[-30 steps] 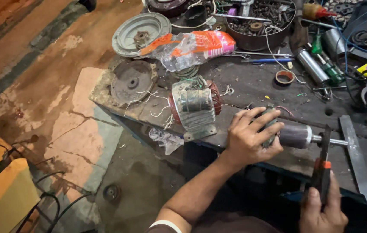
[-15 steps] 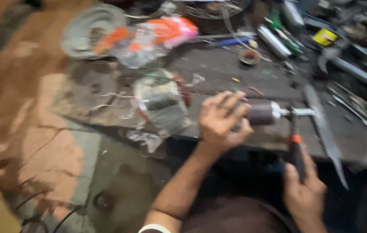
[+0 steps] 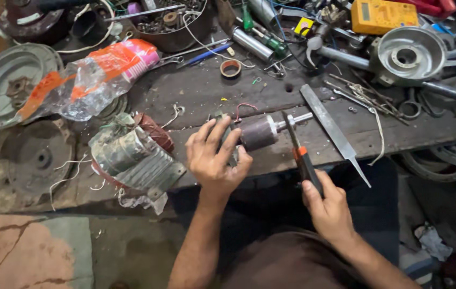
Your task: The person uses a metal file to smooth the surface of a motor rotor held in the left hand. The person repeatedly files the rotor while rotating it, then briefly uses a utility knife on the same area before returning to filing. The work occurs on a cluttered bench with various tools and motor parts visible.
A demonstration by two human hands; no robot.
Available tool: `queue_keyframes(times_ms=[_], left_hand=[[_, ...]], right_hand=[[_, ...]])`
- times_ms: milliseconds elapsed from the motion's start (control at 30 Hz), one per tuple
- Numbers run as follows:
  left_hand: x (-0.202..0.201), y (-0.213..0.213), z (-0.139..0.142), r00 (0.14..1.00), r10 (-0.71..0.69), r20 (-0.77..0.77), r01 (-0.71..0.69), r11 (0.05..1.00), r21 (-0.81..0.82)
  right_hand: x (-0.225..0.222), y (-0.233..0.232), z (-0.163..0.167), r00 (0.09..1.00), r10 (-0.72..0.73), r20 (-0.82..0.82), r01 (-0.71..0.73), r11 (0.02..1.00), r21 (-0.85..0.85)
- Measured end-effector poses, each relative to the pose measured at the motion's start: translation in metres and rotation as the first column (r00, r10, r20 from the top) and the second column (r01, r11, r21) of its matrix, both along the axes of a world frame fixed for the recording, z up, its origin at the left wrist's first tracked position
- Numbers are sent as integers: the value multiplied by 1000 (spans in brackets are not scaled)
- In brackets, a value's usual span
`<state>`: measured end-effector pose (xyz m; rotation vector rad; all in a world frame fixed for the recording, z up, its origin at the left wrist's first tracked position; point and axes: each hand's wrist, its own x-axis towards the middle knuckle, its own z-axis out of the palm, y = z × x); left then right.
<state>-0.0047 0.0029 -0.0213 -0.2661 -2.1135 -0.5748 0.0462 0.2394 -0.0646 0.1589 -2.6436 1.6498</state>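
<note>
My left hand (image 3: 214, 158) grips one end of a small motor rotor (image 3: 260, 132), a dark cylinder with a steel shaft, lying on the worn wooden workbench (image 3: 206, 96). My right hand (image 3: 328, 206) holds a tool with a black and orange handle (image 3: 305, 163); its thin blade points up and rests against the rotor's shaft near the cylinder's end. A motor stator with copper windings (image 3: 134, 152) lies just left of my left hand. A flat metal file (image 3: 332, 131) lies on the bench to the right of the shaft.
A clear and orange plastic bag (image 3: 96, 77) and round metal motor covers (image 3: 3, 83) sit at the left. A tape roll (image 3: 231, 68), a yellow multimeter (image 3: 380, 15), a grey motor housing (image 3: 407, 53), screwdrivers and loose wires crowd the back and right.
The view has swung and steadied, bringing the right side of the bench into sight. Both hands keep their hold; the tool's blade now rests against the rotor shaft.
</note>
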Motion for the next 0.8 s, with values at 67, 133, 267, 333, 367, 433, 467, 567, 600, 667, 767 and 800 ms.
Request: queue_keyframes(times_ms=[67, 133, 267, 333, 367, 433, 467, 567, 600, 667, 767, 800], left_hand=[[-1, 0, 0, 1000, -3, -3, 3, 1000, -2], [-3, 0, 1, 1000, -4, -9, 4, 1000, -3], [-2, 1, 2, 1000, -25, 7, 25, 1000, 3], [-2, 2, 2, 1000, -16, 3, 16, 1000, 1], [-2, 2, 1, 1000, -11, 7, 11, 1000, -5], [-1, 3, 0, 1000, -8, 14, 8, 1000, -12], [-2, 3, 0, 1000, -4, 6, 4, 1000, -13], [-2, 2, -2, 1000, -6, 0, 6, 1000, 0], [-2, 2, -2, 1000, -6, 2, 6, 1000, -4], [-1, 1, -3, 1000, 2, 1, -2, 1000, -6], [-1, 1, -5, 1000, 7, 3, -7, 1000, 17], [-1, 1, -6, 1000, 8, -7, -8, 1000, 20]], right_hand=[[1, 0, 0, 1000, 4, -6, -4, 1000, 20], [0, 0, -1, 996, -30, 79, 23, 997, 79], [-1, -2, -3, 999, -22, 44, 24, 999, -29], [-1, -3, -5, 995, 21, 100, -20, 1000, -6], [-1, -3, -6, 996, -7, 87, 8, 1000, -17], [-1, -3, -8, 996, -57, 71, 59, 998, -29], [-1, -2, -9, 998, -30, 53, 32, 999, -25], [0, 0, -11, 998, -14, 56, 14, 1000, -10], [0, 0, -12, 996, -45, 75, 45, 999, 1], [0, 1, -12, 997, -46, 61, 46, 999, 5], [-1, 2, -12, 1000, 10, 6, -10, 1000, -3], [-1, 3, -12, 1000, 4, 12, -4, 1000, 8]])
